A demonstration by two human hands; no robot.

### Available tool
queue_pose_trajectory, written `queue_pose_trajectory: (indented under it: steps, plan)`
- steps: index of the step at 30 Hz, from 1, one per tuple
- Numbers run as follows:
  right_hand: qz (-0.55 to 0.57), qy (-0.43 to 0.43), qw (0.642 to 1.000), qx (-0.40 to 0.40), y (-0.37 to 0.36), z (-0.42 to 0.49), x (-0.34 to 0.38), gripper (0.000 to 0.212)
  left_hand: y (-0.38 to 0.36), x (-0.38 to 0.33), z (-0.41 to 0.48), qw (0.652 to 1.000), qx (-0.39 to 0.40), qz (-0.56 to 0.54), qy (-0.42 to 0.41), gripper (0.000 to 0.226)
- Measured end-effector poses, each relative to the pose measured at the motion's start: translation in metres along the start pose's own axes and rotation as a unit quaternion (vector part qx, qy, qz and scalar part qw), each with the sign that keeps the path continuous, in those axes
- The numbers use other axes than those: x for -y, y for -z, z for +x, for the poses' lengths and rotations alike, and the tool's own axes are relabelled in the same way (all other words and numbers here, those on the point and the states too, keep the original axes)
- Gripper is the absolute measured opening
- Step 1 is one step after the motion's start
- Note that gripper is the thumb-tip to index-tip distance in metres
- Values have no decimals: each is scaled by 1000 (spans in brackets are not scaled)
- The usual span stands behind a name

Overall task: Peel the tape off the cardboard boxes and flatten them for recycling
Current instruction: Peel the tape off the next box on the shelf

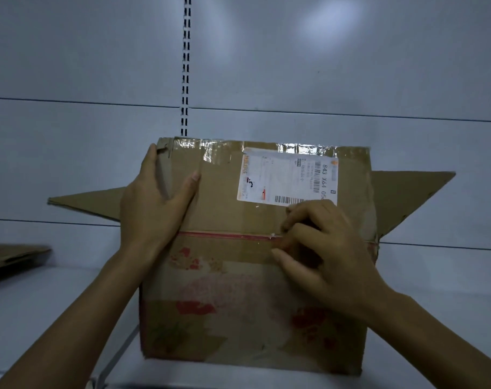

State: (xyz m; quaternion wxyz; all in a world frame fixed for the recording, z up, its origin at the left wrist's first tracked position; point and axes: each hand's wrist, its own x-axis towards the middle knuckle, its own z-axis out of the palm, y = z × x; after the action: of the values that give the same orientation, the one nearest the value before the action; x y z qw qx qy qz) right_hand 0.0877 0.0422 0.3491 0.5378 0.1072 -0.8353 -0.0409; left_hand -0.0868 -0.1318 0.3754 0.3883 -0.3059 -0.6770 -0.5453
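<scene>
A brown cardboard box (224, 209) stands on a white shelf, with a white shipping label (283, 175) on its top panel and faded red print on the near side. Clear tape (233, 248) runs along the red seam line across the box, and more shiny tape lies along the far edge. My left hand (151, 200) rests on the box's left top edge, fingers around the corner and thumb flat on the panel. My right hand (314, 242) has its fingers curled at the seam, picking at the tape's end with fingertips and thumb. Two flaps stick out left and right.
The white shelf (42, 310) carries the box, backed by a grey panel with a slotted upright (186, 66). A flattened piece of cardboard (11, 256) lies at the left edge of the shelf. A metal shelf divider (118, 357) runs diagonally at the front left.
</scene>
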Motion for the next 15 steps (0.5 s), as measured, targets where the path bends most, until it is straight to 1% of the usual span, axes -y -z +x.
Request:
queue_pose_trajectory:
  steps: [3, 6, 7, 8, 10, 11, 13, 15]
  plan:
    - [47, -84, 995, -24, 2, 6, 7, 19, 2, -5, -2, 1000, -5, -13, 5, 83]
    - [50, -132, 990, 4, 3, 20, 12, 7, 3, -6, -3, 1000, -1, -18, 7, 79]
    - [43, -132, 990, 24, 5, 26, 13, 4, 4, -6, -3, 1000, 3, -13, 9, 79]
    - [34, -130, 990, 43, 7, 31, 13, 10, 4, -5, -2, 1000, 8, -7, 11, 79]
    - [12, -118, 990, 78, 9, 40, 13, 31, 4, -4, 0, 1000, 21, 8, 13, 82]
    - [-7, -112, 989, 95, 9, 42, 13, 38, 3, -4, 2, 999, 30, 19, 15, 85]
    - [-88, -76, 985, 125, 5, 42, 14, 40, 1, -1, 5, 997, 55, 48, 19, 87]
    - [-163, -27, 977, 133, 1, 35, 17, 43, -1, 1, 8, 994, 81, 69, 22, 80]
